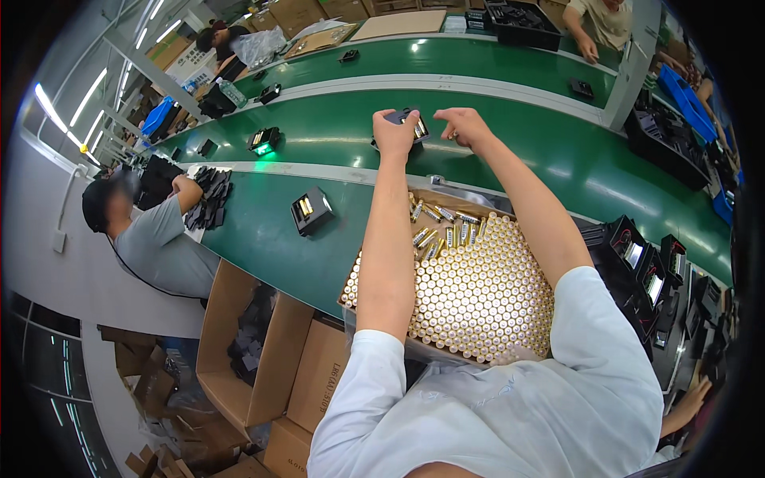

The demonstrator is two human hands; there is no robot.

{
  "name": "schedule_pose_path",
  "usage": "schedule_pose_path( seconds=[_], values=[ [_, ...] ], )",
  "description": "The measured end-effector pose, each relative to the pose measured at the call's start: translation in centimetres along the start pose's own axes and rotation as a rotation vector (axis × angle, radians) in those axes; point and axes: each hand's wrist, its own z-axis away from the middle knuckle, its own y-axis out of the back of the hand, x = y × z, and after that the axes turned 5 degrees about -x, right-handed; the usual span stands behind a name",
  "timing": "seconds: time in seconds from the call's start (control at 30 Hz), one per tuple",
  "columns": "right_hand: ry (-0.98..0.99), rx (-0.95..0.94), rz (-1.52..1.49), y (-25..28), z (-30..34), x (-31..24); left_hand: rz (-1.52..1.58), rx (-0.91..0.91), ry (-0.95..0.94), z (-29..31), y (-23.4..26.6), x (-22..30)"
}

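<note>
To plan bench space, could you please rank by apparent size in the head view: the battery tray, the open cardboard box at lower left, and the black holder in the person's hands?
1. battery tray
2. open cardboard box, a close second
3. black holder, smallest, though farthest

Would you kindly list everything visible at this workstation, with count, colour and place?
Black holder: one, black, on the green belt, gripped by the left hand.
Tray of batteries: one, many gold-topped cells standing, some lying loose at its far end, right in front of the person.
Other black holders: several, along the belts.
Conveyor belt: green, curving across.
Cardboard boxes: several, brown, lower left.
Co-worker: one, grey shirt, left.
Left hand: on the holder.
Right hand: beside the holder, fingers pinched.
</note>
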Motion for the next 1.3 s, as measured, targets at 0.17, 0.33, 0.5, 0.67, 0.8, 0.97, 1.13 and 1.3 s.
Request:
schedule_pose_path(
  seconds=[0.17,0.33,0.5,0.67,0.8,0.97,1.13,1.3],
  values=[
    [-0.157,-0.143,0.335,-1.6,0.5,-0.4,-0.13,-0.036,-0.063,-0.4,-0.4,-0.9],
    [0.322,-0.014,0.643,-2.7,0.6,1.3,0.409,-0.059,0.138,-1.2,-0.1,-2.1],
    [0.876,0.244,1.358,-1.7,0.1,1.9,0.791,-0.193,0.284,-1.1,0.0,-1.4],
    [0.884,0.117,1.588,-2.2,0.3,1.0,0.824,-0.244,0.289,-1.1,0.6,-1.5],
    [0.787,0.146,1.684,-2.5,0.0,1.1,0.852,-0.313,0.261,-0.9,0.0,-1.1],
    [0.649,0.029,1.837,-3.2,0.2,0.7,0.456,-0.211,0.214,0.3,-0.2,-0.2],
    [0.713,-0.008,1.756,-3.6,0.0,1.4,-0.183,-0.186,-0.122,0.8,0.1,0.0],
    [0.517,0.131,1.412,-2.8,0.2,2.7,-0.224,-0.115,-0.224,2.1,-1.1,0.9]
  ],
)
